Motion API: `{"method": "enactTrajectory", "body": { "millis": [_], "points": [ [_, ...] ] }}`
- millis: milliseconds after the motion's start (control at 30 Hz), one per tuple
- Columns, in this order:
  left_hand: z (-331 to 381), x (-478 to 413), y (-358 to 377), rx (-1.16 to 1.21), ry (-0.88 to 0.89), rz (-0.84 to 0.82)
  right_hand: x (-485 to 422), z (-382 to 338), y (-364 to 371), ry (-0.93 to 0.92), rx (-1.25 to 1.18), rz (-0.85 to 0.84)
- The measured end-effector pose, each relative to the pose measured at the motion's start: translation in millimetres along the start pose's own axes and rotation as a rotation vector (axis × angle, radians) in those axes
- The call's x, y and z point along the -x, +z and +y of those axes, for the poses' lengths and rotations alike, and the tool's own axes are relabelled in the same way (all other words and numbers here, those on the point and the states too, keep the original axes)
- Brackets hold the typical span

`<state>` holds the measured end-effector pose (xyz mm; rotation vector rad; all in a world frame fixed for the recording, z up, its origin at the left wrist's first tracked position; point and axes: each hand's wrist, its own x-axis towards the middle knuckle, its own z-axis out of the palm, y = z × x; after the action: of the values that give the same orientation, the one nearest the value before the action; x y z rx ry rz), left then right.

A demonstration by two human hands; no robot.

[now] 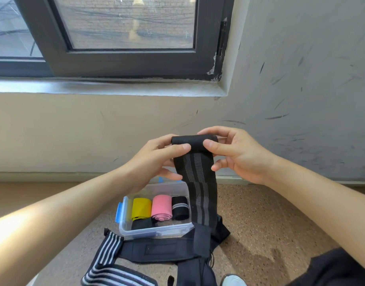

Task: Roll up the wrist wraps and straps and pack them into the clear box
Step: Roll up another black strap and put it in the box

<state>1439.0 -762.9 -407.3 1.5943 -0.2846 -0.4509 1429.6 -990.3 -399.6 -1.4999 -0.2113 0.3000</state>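
At the lower left, two black wraps with white stripes (109,252) lie unrolled on the speckled floor (260,223). Just right of them lies a flat black strap (157,249) bearing a stitched rectangular patch; any writing on it is too small to read.

Behind these stands the clear box (157,232), open, with blue latches (119,211) on its left side. Inside, in a row, sit a yellow roll (141,207), a pink roll (161,205) and a black roll with white stripes (179,206). A plain black roll (141,223) lies in front of the yellow one. None shows a readable label.

Above the box, the left grip (154,159), a bare hand, pinches the left end of the black wrap with grey stripes (200,182), thumb on the near side and fingers behind. The top of this wrap is wound into a small roll held level in the air between both hands. The right grip (237,155) pinches the right end of that roll, thumb in front and forefinger curved over the top.

From the roll, the loose tail hangs straight down past the box's right end and reaches the floor among more black straps (220,232). A white shoe tip (233,281) shows at the bottom edge.
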Motion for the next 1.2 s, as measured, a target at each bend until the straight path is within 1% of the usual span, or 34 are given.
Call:
{"method": "enactTrajectory", "body": {
  "millis": [33, 100, 267, 367, 500, 667, 733, 833, 900, 1000, 1100, 1200],
  "points": [
    [0.0, -0.1, 0.7, 0.021, -0.024, -0.012, 0.1, 0.7, -0.2, -0.013, 0.015, 0.005],
    [0.5, -0.2, 3.3, 0.039, -0.029, 0.016, 1.4, 1.3, 0.2, -0.036, 0.042, 0.014],
    [0.0, -1.4, 4.5, -0.017, 0.047, 0.113, 2.4, 3.2, 3.7, -0.093, 0.137, 0.046],
    [0.8, -1.8, 3.7, -0.059, 0.109, 0.132, 1.3, 2.2, 4.2, -0.049, 0.103, 0.036],
    [-0.2, -0.3, 5.0, -0.132, 0.197, 0.160, 0.1, 0.9, 4.0, 0.099, 0.051, -0.062],
    [-2.7, 2.0, 8.8, -0.193, 0.286, 0.153, 0.3, 4.5, 5.0, 0.050, 0.031, -0.039],
    [-2.1, 2.6, 9.1, -0.164, 0.248, 0.133, 0.1, 4.0, 2.9, 0.031, 0.013, -0.029],
    [-0.9, 3.2, 7.3, -0.055, 0.080, 0.039, 0.2, 3.8, 0.8, -0.012, 0.045, 0.003],
    [-0.8, 3.0, 5.8, 0.013, 0.013, -0.002, 1.2, 4.0, 0.9, -0.050, 0.103, 0.019],
    [1.8, 1.8, 6.2, 0.031, -0.008, 0.041, 2.8, 3.9, 3.1, -0.114, 0.183, 0.028],
    [4.1, 2.1, 6.6, 0.032, 0.014, 0.094, 3.2, 4.4, 7.0, -0.173, 0.277, 0.031],
    [4.9, 2.8, 4.7, 0.007, 0.060, 0.125, 3.6, 4.4, 8.2, -0.124, 0.229, 0.032]
  ]
}}
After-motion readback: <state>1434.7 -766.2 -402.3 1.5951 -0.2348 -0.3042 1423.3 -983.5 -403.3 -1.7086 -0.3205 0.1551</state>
